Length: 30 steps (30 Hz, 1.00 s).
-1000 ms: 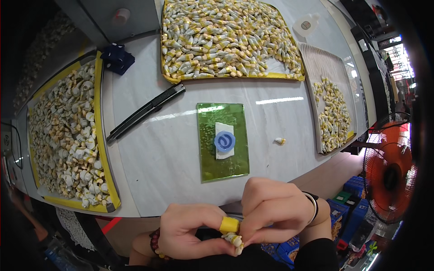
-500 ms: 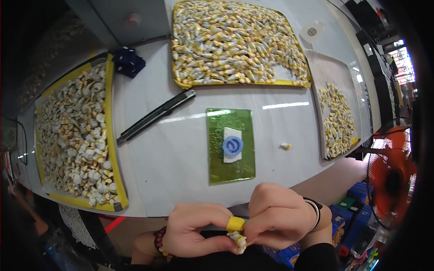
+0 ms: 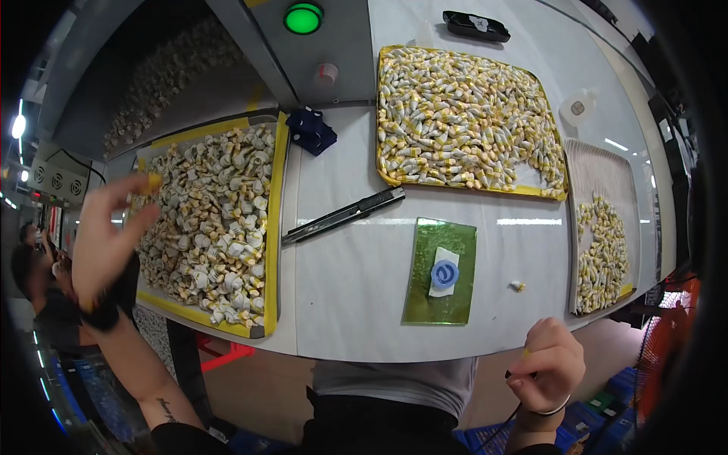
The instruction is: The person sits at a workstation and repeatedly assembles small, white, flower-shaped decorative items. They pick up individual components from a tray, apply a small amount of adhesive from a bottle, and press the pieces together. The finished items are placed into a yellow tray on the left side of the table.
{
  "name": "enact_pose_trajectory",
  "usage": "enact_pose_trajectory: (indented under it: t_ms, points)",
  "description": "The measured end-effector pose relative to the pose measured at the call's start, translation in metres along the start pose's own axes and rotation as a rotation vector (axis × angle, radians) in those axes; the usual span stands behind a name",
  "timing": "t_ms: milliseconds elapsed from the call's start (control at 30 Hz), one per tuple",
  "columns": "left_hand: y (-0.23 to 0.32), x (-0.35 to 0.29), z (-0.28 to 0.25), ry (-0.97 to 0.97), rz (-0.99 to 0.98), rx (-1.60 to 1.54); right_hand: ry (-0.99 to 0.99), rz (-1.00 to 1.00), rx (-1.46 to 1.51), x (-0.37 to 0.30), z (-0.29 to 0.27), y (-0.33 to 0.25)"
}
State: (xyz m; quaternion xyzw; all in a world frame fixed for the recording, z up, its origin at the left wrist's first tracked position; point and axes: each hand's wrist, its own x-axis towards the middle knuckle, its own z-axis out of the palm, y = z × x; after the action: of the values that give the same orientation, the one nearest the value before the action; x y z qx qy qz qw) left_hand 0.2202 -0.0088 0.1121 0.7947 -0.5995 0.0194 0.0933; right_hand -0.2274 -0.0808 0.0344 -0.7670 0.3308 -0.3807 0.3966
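My left hand [image 3: 110, 235], a yellow wrap on one fingertip, is raised at the left edge of the left tray [image 3: 273, 250], slightly blurred. Its thumb and fingers are apart, with nothing visible between them. That tray is heaped with small white pieces with yellow and tan parts [image 3: 205, 220]. My right hand [image 3: 547, 368] is curled closed in front of the table's near edge. A small dark bit shows at its fingertips, too small to name. Nearest to it on the table are a single white-and-yellow piece [image 3: 517, 286] and a green plate [image 3: 436, 313].
A blue ring-shaped item [image 3: 444, 274] sits on the green plate. Behind it, a black box cutter [image 3: 345, 214] lies slantwise. A full yellow-edged tray [image 3: 470, 189] stands at the back, a partly filled tray [image 3: 603, 171] at right. Dark blue cloth [image 3: 311, 130] lies beside a grey machine.
My hands have parted from the small piece they held together. The left has swung out to the left tray; the right has moved rightward. The view has turned left.
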Motion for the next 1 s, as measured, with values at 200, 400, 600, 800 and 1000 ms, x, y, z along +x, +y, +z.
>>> enact_pose_trajectory:
  t_ms: [200, 400, 600, 800, 1000]
  points:
    - [-0.151, 0.148, 0.036, -0.007, -0.246, 0.251, -0.056, -0.056, -0.139, -0.007, -0.007, 0.000]
    - [-0.197, 0.191, 0.084, -0.024, -0.235, 0.699, 0.054, 0.047, -0.196, -0.032, -0.034, 0.003]
    - [-0.211, 0.202, 0.091, -0.038, -0.579, 0.392, -0.033, 0.122, -0.461, -0.008, -0.049, 0.003]
    - [-0.246, 0.207, 0.093, 0.148, -0.421, 0.369, -0.224, 0.148, -0.653, 0.033, -0.034, 0.006]
    - [-0.271, 0.160, 0.062, 0.433, -0.113, 0.199, -0.221, 0.055, -0.789, 0.039, -0.011, 0.017]
